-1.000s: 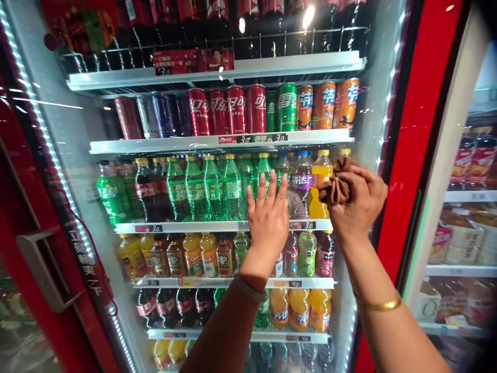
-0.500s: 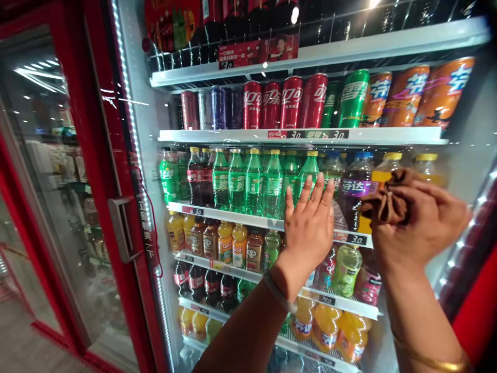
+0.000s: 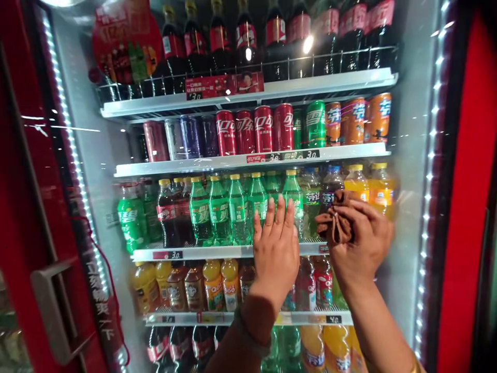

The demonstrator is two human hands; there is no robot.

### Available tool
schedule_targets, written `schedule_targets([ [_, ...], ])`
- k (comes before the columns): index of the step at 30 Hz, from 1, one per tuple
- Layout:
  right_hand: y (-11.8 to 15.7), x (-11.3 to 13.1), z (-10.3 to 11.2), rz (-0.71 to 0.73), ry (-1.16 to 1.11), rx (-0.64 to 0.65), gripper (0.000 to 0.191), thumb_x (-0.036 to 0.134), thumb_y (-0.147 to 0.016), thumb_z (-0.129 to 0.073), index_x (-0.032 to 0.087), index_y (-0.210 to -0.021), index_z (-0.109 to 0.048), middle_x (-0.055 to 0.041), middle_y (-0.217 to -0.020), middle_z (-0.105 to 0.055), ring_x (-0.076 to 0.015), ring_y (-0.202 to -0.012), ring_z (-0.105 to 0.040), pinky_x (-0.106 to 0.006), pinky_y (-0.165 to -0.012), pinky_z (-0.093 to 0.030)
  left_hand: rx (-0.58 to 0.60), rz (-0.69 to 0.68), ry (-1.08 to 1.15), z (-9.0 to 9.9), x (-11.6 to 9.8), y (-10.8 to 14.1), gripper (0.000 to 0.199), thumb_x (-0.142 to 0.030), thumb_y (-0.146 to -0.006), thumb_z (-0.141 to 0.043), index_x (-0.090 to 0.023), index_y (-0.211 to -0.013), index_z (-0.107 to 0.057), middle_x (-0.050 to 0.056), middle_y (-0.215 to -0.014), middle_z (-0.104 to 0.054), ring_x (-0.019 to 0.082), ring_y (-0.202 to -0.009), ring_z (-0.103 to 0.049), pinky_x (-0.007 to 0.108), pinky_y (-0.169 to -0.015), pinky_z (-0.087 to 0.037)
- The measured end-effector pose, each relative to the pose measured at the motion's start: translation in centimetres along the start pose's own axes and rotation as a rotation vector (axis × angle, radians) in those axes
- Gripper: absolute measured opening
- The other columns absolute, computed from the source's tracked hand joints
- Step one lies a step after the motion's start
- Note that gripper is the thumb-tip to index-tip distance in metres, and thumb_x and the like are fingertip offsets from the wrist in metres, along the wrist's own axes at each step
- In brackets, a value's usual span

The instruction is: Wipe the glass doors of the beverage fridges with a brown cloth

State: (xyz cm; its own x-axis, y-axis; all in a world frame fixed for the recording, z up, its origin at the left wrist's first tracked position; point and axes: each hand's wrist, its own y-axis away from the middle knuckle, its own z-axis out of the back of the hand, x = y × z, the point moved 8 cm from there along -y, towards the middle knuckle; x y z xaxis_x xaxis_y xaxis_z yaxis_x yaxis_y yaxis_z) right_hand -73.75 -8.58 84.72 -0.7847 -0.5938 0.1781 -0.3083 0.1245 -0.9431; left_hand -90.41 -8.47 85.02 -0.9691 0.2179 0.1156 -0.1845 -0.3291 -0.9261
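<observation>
My left hand (image 3: 276, 248) lies flat with its fingers stretched upward against the glass door of a drinks fridge, in front of green Sprite bottles (image 3: 219, 212). To its right, my right hand (image 3: 359, 238) is closed around a bunched brown cloth (image 3: 338, 220). Folds of the cloth stick out on the left of the fist. Behind the right hand stand bottles of orange drink (image 3: 379, 189) with yellow caps. Whether the cloth touches the glass I cannot tell.
A metal door handle (image 3: 52, 311) stands at the lower left. Red cans (image 3: 264, 129) and dark cola bottles (image 3: 276, 36) fill shelves above. A red cord (image 3: 104, 259) hangs beside the handle. Strip lights (image 3: 429, 171) run down the fridge's sides.
The view has swung right and up, so the fridge's right side and top bottles show more. Both hands keep their poses; the cloth stays in my right hand.
</observation>
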Motion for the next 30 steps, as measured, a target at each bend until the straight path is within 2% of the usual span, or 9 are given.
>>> schedule_targets([
  [5,4.5,4.3,-1.0,0.022,-0.057,0.106,0.034,0.019,-0.084,-0.068,0.035,-0.114,-0.066,-0.0081,-0.118,-0.068,-0.0341,-0.108,-0.064,-0.059,-0.093,-0.051,-0.004,-0.013,-0.008,0.5,0.9,0.6,0.072,-0.018,-0.103,-0.040,-0.023,-0.166,-0.004,0.005,-0.170,-0.023,0.026,-0.159,-0.015,0.062,-0.130,-0.017],
  [8,3.1,6.3,-2.5,0.082,-0.094,0.138,0.034,0.017,-0.083,-0.068,0.033,-0.113,-0.066,-0.0079,-0.118,-0.068,-0.0325,-0.112,-0.063,-0.056,-0.098,-0.050,-0.051,0.043,-0.020,1.3,2.6,0.4,0.073,-0.018,-0.104,-0.040,-0.025,-0.165,-0.002,0.007,-0.169,-0.023,0.029,-0.159,-0.016,0.068,-0.128,-0.012],
  [12,0.2,4.9,-2.6,0.049,-0.084,0.095,0.036,0.016,-0.083,-0.068,0.035,-0.114,-0.065,-0.0066,-0.123,-0.067,-0.0320,-0.115,-0.063,-0.054,-0.095,-0.051,-0.080,0.006,-0.022,1.6,3.7,0.3,0.077,-0.016,-0.102,-0.044,-0.025,-0.165,0.000,0.008,-0.168,-0.026,0.029,-0.159,-0.015,0.066,-0.129,-0.013],
  [15,1.7,4.2,-1.7,-0.021,-0.054,0.052,0.035,0.018,-0.084,-0.069,0.036,-0.114,-0.065,-0.0067,-0.120,-0.067,-0.0329,-0.112,-0.064,-0.058,-0.092,-0.051,-0.089,-0.015,-0.023,1.4,3.9,0.6,0.078,-0.016,-0.102,-0.045,-0.024,-0.166,-0.001,0.009,-0.168,-0.026,0.028,-0.158,-0.018,0.063,-0.130,-0.016],
  [19,5.1,7.3,-2.3,0.018,-0.089,0.098,0.033,0.016,-0.086,-0.066,0.032,-0.115,-0.065,-0.0076,-0.118,-0.068,-0.0320,-0.112,-0.063,-0.060,-0.099,-0.049,-0.113,-0.029,0.014,1.7,4.2,1.2,0.076,-0.015,-0.103,-0.042,-0.026,-0.165,-0.001,0.007,-0.168,-0.029,0.025,-0.158,-0.021,0.059,-0.132,-0.013],
  [22,3.7,9.4,-3.5,0.095,-0.130,0.103,0.030,0.017,-0.088,-0.067,0.032,-0.114,-0.065,-0.0060,-0.117,-0.069,-0.0285,-0.113,-0.063,-0.054,-0.101,-0.051,-0.109,-0.007,0.028,2.2,5.1,1.5,0.075,-0.014,-0.104,-0.041,-0.028,-0.165,0.000,0.007,-0.167,-0.032,0.024,-0.158,-0.021,0.060,-0.132,-0.006],
  [26,-0.3,7.7,-4.0,0.048,-0.111,0.078,0.024,0.020,-0.090,-0.067,0.030,-0.112,-0.067,-0.0053,-0.123,-0.067,-0.0267,-0.118,-0.061,-0.051,-0.101,-0.049,-0.086,0.037,-0.011,2.5,6.6,2.0,0.075,-0.015,-0.104,-0.044,-0.029,-0.165,-0.003,0.008,-0.167,-0.032,0.025,-0.160,-0.011,0.063,-0.130,-0.003],
  [28,-0.3,6.4,-3.3,-0.008,-0.092,0.045,0.024,0.019,-0.090,-0.067,0.028,-0.112,-0.068,-0.0058,-0.125,-0.066,-0.0265,-0.119,-0.060,-0.050,-0.100,-0.049,-0.078,0.034,-0.014,2.5,6.9,2.2,0.074,-0.015,-0.105,-0.044,-0.029,-0.165,-0.003,0.008,-0.168,-0.031,0.024,-0.161,-0.010,0.062,-0.130,-0.003],
  [30,1.6,6.0,-2.5,-0.043,-0.071,0.021,0.022,0.018,-0.089,-0.068,0.027,-0.110,-0.069,-0.0067,-0.123,-0.065,-0.0268,-0.119,-0.060,-0.051,-0.100,-0.049,-0.083,0.021,-0.005,2.5,7.0,2.4,0.073,-0.015,-0.105,-0.044,-0.028,-0.166,-0.004,0.008,-0.168,-0.030,0.023,-0.161,-0.010,0.061,-0.131,-0.003],
])
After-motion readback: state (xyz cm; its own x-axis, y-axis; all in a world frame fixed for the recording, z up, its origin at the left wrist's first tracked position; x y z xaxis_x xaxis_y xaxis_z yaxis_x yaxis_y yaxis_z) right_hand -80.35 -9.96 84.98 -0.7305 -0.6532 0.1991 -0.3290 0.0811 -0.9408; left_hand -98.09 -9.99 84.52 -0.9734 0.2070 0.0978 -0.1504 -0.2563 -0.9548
